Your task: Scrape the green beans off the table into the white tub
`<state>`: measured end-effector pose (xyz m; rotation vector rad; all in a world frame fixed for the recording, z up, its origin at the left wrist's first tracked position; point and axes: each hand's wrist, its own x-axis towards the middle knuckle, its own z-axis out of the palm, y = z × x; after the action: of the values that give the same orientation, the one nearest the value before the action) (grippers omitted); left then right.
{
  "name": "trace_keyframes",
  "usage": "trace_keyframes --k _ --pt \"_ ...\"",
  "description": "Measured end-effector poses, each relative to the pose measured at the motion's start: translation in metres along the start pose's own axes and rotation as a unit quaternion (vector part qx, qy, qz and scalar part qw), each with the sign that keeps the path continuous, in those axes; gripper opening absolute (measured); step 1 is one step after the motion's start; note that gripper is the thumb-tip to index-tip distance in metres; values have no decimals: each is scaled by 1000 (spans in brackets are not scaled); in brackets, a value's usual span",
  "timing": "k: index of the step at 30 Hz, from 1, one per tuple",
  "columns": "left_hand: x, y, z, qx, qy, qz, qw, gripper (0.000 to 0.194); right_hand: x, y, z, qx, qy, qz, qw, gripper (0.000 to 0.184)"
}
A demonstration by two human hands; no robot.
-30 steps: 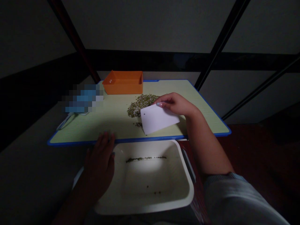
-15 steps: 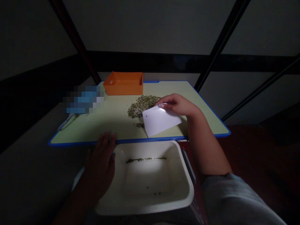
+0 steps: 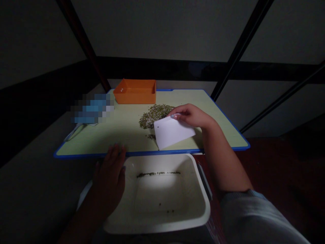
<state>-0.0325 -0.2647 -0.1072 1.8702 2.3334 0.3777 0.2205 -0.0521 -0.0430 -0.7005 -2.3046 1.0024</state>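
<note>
My right hand (image 3: 191,115) pinches the upper edge of a white card (image 3: 174,132), which stands tilted on the tabletop. Behind and left of the card spreads a pile of small greenish seeds or beans (image 3: 154,115); a few darker ones (image 3: 151,136) lie by its left edge. My left hand (image 3: 111,176) rests at the near table edge with fingers stretched out, by the left rim of a white plastic basin (image 3: 162,226). A thin line of the same grains (image 3: 157,173) lies along the basin's far inner side, with a few loose on its floor.
An orange tray (image 3: 135,98) sits at the back of the pale green table (image 3: 122,135), which has a blue rim. At the table's left side is a blurred-out bluish object (image 3: 93,108) with a white cord (image 3: 72,132). Dark-framed panels (image 3: 162,34) stand behind.
The view has shifted very slightly. The card and my right hand have moved a touch left against the table; my left hand stays in place.
</note>
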Motion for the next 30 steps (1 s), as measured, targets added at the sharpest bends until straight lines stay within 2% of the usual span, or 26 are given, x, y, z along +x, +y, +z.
trace_keyframes --k 3,7,9,11,15,18,20,22,24,26,30 --pt "1 2 -2 9 -9 -3 1000 61 0 -1 0 18 14 -12 1000 33" --pt "0 3 -3 10 -15 -10 1000 62 0 1 -3 7 112 -25 993 33" --pt "0 2 -2 9 -10 -8 1000 61 0 2 -3 -1 128 -18 992 32" --pt "-1 0 -1 4 -4 -3 1000 59 -1 3 0 -3 111 -12 994 31" --pt "-1 0 1 -5 -1 0 1000 57 -2 1 7 6 35 1 999 30" --pt "-1 3 0 -6 5 -7 1000 56 -2 -1 11 27 23 6 999 31" --pt "-1 5 -2 -7 -1 -15 1000 56 -5 -4 14 36 55 6 998 31" --pt "-1 5 -2 -5 -7 -20 1000 56 -14 -8 17 28 115 9 993 31" --pt "-1 1 2 0 -3 -20 1000 56 -31 -16 25 -5 187 18 982 28" --pt "-1 -6 8 7 9 -16 1000 55 -54 -27 37 -55 232 30 971 23" --pt "1 -16 18 9 46 28 998 54 -105 -60 70 -162 361 36 918 18"
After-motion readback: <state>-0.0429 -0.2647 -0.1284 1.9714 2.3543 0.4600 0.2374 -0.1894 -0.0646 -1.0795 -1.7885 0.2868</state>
